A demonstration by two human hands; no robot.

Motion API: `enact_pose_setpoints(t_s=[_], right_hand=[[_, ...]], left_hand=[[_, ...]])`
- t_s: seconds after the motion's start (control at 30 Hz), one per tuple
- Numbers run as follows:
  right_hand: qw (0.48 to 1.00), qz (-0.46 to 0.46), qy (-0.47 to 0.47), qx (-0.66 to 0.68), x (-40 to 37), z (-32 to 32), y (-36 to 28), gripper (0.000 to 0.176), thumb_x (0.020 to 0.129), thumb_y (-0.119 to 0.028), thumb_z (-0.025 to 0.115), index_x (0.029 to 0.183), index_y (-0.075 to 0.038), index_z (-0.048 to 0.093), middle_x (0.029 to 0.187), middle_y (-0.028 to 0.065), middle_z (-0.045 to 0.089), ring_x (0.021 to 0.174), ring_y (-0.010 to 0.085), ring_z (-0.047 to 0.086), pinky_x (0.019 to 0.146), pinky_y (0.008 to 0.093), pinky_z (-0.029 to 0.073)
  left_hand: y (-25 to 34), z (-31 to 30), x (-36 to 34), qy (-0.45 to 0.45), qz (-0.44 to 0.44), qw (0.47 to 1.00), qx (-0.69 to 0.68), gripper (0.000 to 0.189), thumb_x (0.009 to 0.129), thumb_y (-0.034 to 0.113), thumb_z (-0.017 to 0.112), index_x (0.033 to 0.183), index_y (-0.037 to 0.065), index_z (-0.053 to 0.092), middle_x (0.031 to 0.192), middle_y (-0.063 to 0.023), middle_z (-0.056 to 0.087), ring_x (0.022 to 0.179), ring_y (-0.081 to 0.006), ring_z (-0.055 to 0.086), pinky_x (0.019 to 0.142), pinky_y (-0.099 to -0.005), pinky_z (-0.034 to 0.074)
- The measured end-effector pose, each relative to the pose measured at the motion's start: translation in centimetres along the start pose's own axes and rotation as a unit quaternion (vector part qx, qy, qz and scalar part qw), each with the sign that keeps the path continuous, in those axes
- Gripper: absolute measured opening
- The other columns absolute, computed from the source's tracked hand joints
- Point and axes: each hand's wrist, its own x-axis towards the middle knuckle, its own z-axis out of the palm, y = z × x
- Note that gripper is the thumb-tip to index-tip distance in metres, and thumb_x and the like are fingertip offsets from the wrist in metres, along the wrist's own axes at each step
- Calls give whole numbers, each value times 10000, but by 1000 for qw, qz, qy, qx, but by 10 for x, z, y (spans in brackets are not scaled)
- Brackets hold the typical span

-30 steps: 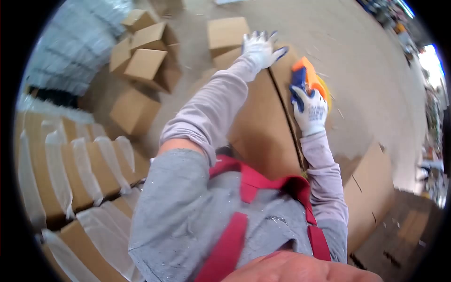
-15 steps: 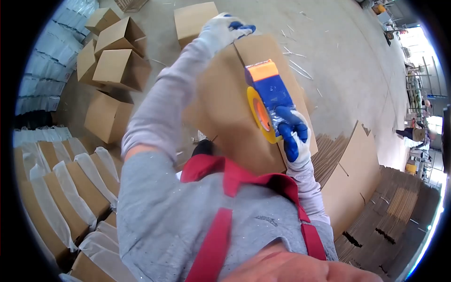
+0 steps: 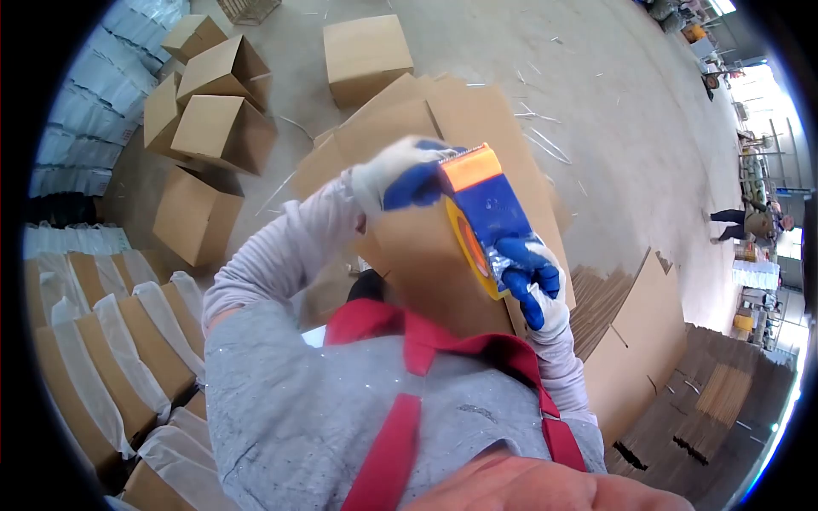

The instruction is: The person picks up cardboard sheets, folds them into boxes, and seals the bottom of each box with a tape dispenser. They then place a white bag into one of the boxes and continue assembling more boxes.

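Observation:
My right hand (image 3: 537,279), in a white glove with blue-coated palm and fingers, grips a blue tape dispenser (image 3: 494,207) with an orange head and a yellow tape roll. The dispenser is held over a brown cardboard sheet (image 3: 409,243). At the dispenser's toothed edge is my left hand (image 3: 405,177), in a matching glove. Its fingers are curled together against that end; whether tape is between them is hidden. Layered cardboard edges spread beneath both hands.
Several open cardboard boxes (image 3: 217,132) stand at the upper left, and another box (image 3: 366,55) beyond the sheets. Flattened cardboard (image 3: 635,341) is stacked at right. Cartons with white plastic (image 3: 128,341) line the left. Another person (image 3: 754,223) is far right.
My left hand has come back from the far edge of the cardboard to the dispenser's head. My right hand and the dispenser have shifted slightly toward my body.

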Motion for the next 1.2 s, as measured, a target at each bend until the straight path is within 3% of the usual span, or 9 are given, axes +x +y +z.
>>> enact_pose_setpoints(t_s=[0.03, 0.17, 0.27, 0.4, 0.5, 0.63, 1.03, 1.1, 1.2], right_hand=[[1000, 17, -12, 1, 5, 1, -3, 357, 802, -49, 540, 1147, 42, 539, 1128, 128, 541, 915, 151, 548, 762, 255, 441], [994, 98, 47, 12, 23, 14, -32, 389, 843, -83, 510, 1220, 12, 499, 1215, 88, 529, 1008, 127, 523, 861, 256, 410], [989, 130, 73, -6, 26, 10, -33, 372, 832, -96, 522, 1188, 8, 537, 1209, 91, 530, 1115, 168, 497, 941, 289, 385], [991, 122, 48, 39, 20, 11, -30, 367, 832, -110, 536, 1177, 15, 544, 1211, 102, 526, 1117, 177, 495, 940, 289, 386], [997, 67, 48, -13, 27, 12, -30, 358, 844, -114, 534, 1172, 29, 541, 1182, 110, 548, 1077, 171, 517, 920, 284, 400], [996, 51, 59, 32, 22, 8, -16, 331, 835, -89, 577, 1145, 19, 546, 1101, 113, 592, 995, 151, 547, 864, 273, 430], [931, 286, -22, -225, -275, -89, 9, 339, 758, -117, 586, 1094, -77, 609, 1061, 116, 593, 961, 314, 549, 854, 379, 435], [923, 276, 50, -262, -246, -75, 25, 335, 755, -114, 593, 1090, -114, 614, 1051, 136, 594, 947, 313, 552, 845, 368, 443], [942, 181, 47, -279, -213, -62, 45, 270, 800, -106, 556, 1058, -37, 600, 1025, 155, 612, 940, 286, 575, 851, 354, 446]], left_hand=[[11, -13, 7, -13, -231, 956, -178, 284, 819, 245, 629, 1026, 51, 635, 762, -26, 617, 615, -99, 563, 537, -237, 469], [1, -76, 71, 108, -46, 881, 459, 333, 783, 369, 621, 893, 60, 677, 827, -135, 657, 797, -258, 634, 694, -337, 505], [-44, -126, 100, -19, -302, 771, 560, 319, 792, 354, 624, 908, 60, 672, 854, -137, 659, 746, -251, 635, 686, -356, 488], [-98, -136, 69, -132, -345, 819, 439, 376, 786, 402, 614, 989, 90, 668, 961, -149, 654, 861, -286, 632, 766, -364, 475], [-95, -156, 60, -138, -210, 650, 717, 471, 823, 480, 531, 1059, 88, 639, 1046, -175, 627, 984, -315, 595, 860, -367, 441], [-21, -44, 110, 4, -273, 786, 555, 597, 870, 543, 367, 1133, 55, 588, 1157, -219, 560, 1088, -335, 534, 947, -403, 384], [-34, -26, 85, 126, -182, 707, 672, 617, 873, 606, 315, 1262, 161, 492, 1126, -201, 581, 1077, -353, 532, 908, -418, 410], [-34, 23, 67, 137, 38, 632, 762, 556, 862, 538, 414, 1280, 173, 450, 1119, -160, 563, 1051, -371, 518, 890, -452, 404], [0, 176, 1, -144, 138, 705, 680, 581, 824, 532, 474, 1319, 233, 413, 1364, -141, 366, 1251, -412, 296, 1028, -612, 150]])
